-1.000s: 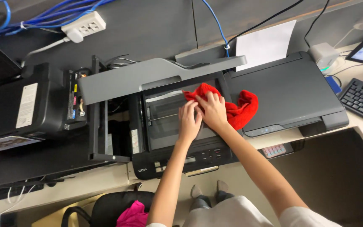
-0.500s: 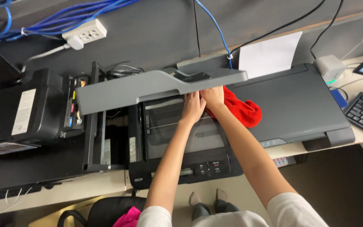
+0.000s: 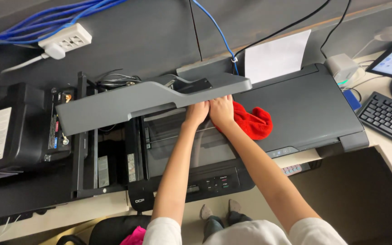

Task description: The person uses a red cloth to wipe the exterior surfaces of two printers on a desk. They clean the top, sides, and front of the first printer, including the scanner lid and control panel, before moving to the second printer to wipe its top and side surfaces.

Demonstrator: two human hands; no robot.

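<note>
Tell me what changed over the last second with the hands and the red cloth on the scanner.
Both hands, left hand and right hand, slid the red cloth from mid-glass toward the back of the scanner glass, up under the raised lid. The right hand still presses the cloth; the left stays beside it. The lid remains open, and the neighbouring printer is unmoved.

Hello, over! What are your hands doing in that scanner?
Left hand and right hand side by side at back of scanner glass. Right hand on red cloth. Raised grey lid overhangs fingers.
</note>
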